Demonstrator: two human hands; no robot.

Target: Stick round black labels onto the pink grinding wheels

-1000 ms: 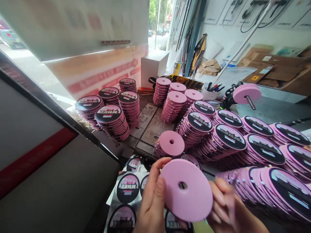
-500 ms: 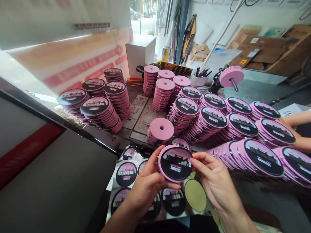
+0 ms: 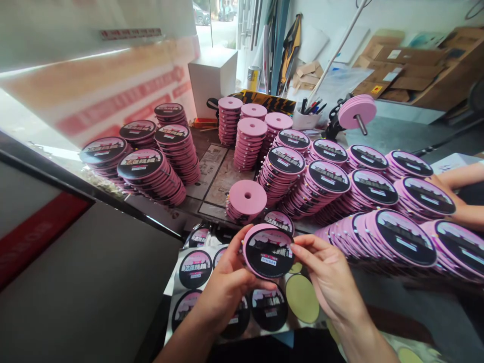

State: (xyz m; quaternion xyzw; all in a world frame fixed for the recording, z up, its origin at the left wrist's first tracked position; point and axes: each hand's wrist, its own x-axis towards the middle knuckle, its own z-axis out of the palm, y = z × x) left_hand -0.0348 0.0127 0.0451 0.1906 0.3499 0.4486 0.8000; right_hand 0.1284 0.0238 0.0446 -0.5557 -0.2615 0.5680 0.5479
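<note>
My left hand is closed around a pink foam disc, fingers at its edge and thumb below. A round black-and-pink printed sticker covers most of the face towards me, leaving a pink rim at the upper left. Thumb and forefinger of my right hand pinch the sticker's right edge. Whether the whole sticker lies flat on the foam cannot be seen. Beneath my hands lies a silver sheet of the same stickers, with a yellowish bare circle on its right side.
Stickered disc stacks stand left and right. Plain pink discs sit in front, others behind. A pen cup, a metal rod holding pink discs and a white box stand farther back. Another person's arms reach in at right.
The disc showed a plain pink face one second ago; a sticker now covers it. My right hand has come to the sticker's edge. The view has shifted, and another person's arms have appeared.
</note>
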